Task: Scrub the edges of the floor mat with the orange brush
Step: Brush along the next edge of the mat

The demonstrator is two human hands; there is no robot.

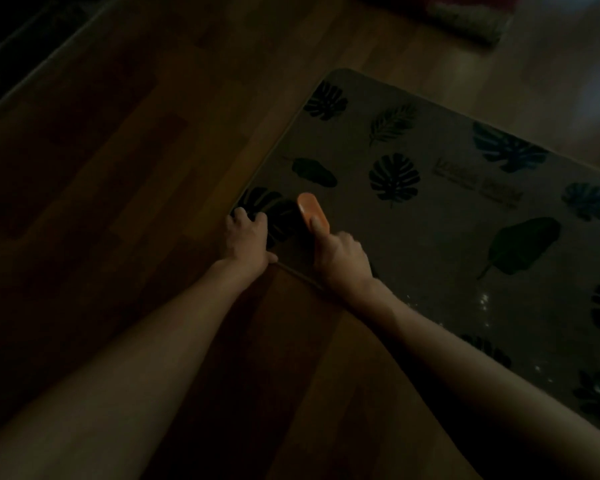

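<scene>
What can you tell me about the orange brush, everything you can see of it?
The orange brush is a small oblong piece with rounded ends and a smooth, plastic-looking back; its bristles are not visible in the dim light. It lies on the grey leaf-printed floor mat, near the mat's corner closest to the person, angled away from them. The right hand grips its near end, one finger laid along its back. The left hand does not touch it.

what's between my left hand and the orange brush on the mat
In the head view, only mat: a dark leaf print between the left hand and the brush, nothing loose.
</scene>
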